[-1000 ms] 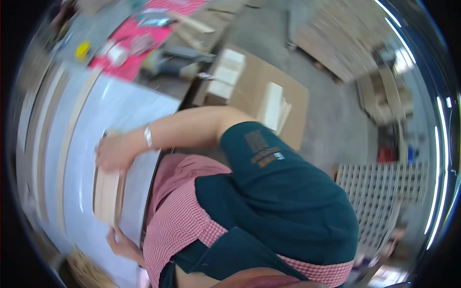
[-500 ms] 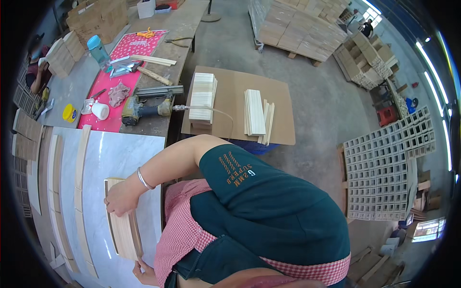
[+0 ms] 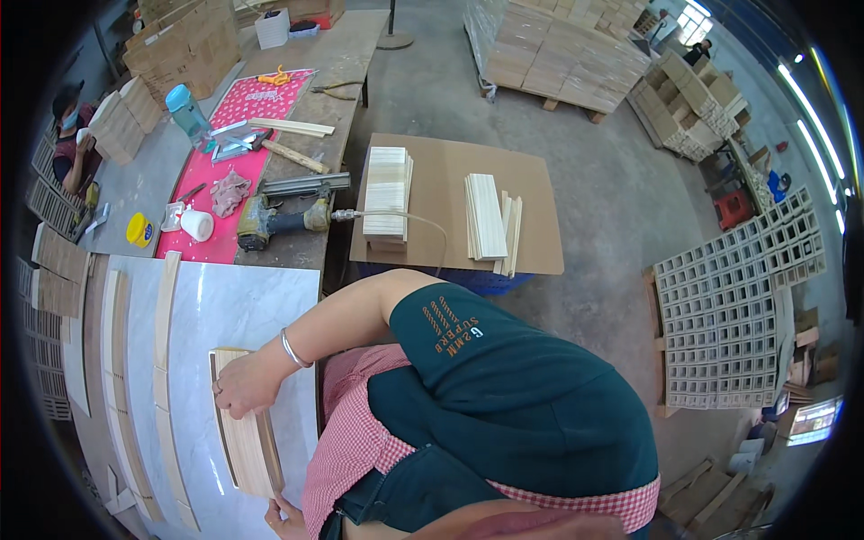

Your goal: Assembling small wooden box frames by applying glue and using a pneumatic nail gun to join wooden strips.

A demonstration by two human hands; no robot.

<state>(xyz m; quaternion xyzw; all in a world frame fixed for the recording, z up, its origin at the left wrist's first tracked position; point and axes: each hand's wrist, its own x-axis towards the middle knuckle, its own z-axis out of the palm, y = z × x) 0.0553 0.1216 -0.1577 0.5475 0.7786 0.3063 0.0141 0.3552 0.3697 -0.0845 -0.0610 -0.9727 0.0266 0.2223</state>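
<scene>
A narrow, box-like piece of pale wood [image 3: 252,445] with dark lines along its long edges lies on the white marbled tabletop [image 3: 297,279]. My right hand [image 3: 245,387], with a silver bangle at the wrist, is closed over its far part, fingers curled across the top toward the left edge. At the near end my left hand [image 3: 286,519] pinches the corner of the same piece, partly cut off by the sleeve and apron. Left of it, long pale wooden strips [image 3: 165,360] lie lengthwise on the tabletop.
Beyond the tabletop, a nail gun [image 3: 279,220] with a hose, a hammer [image 3: 292,155] and a white bottle [image 3: 196,225] lie on or beside a pink mat. Stacked wooden slats [image 3: 385,193] stand on a cardboard sheet [image 3: 441,216]. Another person [image 3: 72,135] sits at far left.
The whole view has shifted slightly, so things appear a little lower and farther right. Both hands stay on the wooden piece, with little visible movement over it.
</scene>
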